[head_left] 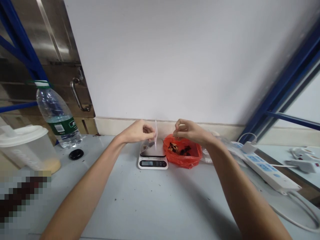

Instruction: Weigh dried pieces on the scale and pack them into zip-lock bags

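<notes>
Plastic bag (156, 135), thin, pinkish, translucent, upright in left hand (138, 131)

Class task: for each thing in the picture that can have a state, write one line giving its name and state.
Left hand: pinching a small clear bag
Small clear bag: held up over the scale
Right hand: fingers curled; grip unclear
Scale: display figures unreadable
Red bag: open, dark pieces inside
Cup: lidded, tan contents low down
Bottle: standing
Black disc: lying flat
Power strip: plug at far end
</notes>
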### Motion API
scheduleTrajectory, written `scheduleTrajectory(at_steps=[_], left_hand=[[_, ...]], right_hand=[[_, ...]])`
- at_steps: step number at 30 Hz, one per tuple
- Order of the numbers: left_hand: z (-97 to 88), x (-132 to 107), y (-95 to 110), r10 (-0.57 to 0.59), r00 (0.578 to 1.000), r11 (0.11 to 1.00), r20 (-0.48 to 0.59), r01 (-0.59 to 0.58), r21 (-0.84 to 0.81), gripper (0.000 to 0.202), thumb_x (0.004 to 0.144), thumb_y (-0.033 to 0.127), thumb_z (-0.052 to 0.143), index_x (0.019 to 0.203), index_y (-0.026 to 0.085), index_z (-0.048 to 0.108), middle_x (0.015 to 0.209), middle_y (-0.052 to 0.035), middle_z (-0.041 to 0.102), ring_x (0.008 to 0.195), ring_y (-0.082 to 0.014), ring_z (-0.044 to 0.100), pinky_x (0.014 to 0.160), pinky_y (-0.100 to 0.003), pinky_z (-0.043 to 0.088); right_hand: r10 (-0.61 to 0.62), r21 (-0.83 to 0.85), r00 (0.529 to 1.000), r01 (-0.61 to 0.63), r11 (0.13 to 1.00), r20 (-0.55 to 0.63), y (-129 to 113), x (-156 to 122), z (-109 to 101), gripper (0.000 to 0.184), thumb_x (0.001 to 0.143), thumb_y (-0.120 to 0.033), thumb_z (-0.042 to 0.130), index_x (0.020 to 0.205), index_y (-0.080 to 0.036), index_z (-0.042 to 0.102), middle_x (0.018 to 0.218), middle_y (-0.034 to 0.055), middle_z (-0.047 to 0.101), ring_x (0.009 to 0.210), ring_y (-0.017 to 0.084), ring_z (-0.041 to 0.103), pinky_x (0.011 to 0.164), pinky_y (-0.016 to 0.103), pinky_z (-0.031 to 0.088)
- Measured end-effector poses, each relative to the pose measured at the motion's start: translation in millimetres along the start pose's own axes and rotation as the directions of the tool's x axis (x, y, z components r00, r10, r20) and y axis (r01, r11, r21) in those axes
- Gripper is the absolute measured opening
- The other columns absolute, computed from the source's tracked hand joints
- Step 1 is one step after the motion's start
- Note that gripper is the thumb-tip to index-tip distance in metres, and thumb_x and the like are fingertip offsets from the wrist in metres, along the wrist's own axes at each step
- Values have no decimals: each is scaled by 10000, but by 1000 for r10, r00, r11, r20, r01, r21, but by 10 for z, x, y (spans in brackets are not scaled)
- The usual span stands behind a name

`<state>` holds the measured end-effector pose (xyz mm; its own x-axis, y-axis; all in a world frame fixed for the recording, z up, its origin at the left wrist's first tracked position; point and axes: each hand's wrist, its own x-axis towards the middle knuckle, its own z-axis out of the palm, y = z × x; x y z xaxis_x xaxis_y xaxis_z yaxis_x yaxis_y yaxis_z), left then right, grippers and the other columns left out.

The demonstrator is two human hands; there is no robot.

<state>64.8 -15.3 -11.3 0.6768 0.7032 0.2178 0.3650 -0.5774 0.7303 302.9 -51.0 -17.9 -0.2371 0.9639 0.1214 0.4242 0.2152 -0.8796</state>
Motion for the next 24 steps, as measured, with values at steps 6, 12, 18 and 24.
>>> scheduleTrajectory(at_steps=[6, 12, 18, 24], left_hand=[[181, 31, 42, 4, 997, 1000, 78, -5, 10, 159, 703, 231, 576, 676, 146, 709, 633, -31, 678, 602, -147, 607, 556, -229, 450], [229, 46, 24, -15, 1000, 995, 20, 13, 97, 144, 621, 197, 541, 598, 152, 675, 569, 0, 622, 565, -130, 545, 513, -221, 385], [33, 7, 75, -27, 992, 996, -127, 37, 76, 132, 651, 234, 580, 565, 165, 653, 529, 11, 590, 522, -112, 513, 518, -218, 387], [132, 29, 107, -3, 987, 997, -161, 15, 72, 139, 691, 203, 555, 644, 157, 677, 620, -8, 667, 590, -130, 595, 586, -225, 454]], right_hand=[[26, 119, 991, -42, 992, 131, -117, 39, 236, 310, 639, -203, 725, 762, -241, 443, 671, -28, 690, 664, 159, 656, 633, 273, 506], [44, 33, 998, -45, 998, 43, -33, 147, 347, 293, 601, -96, 634, 704, -244, 402, 534, -73, 581, 542, 131, 585, 557, 248, 464], [-40, -245, 979, -10, 969, -198, 34, 143, 115, 204, 612, -111, 614, 663, -236, 460, 664, -14, 637, 642, 164, 594, 574, 265, 448], [-230, -290, 973, 225, 930, 16, -143, 83, 202, 182, 685, -115, 536, 732, -218, 679, 954, 48, 737, 912, 219, 672, 785, 308, 512]])
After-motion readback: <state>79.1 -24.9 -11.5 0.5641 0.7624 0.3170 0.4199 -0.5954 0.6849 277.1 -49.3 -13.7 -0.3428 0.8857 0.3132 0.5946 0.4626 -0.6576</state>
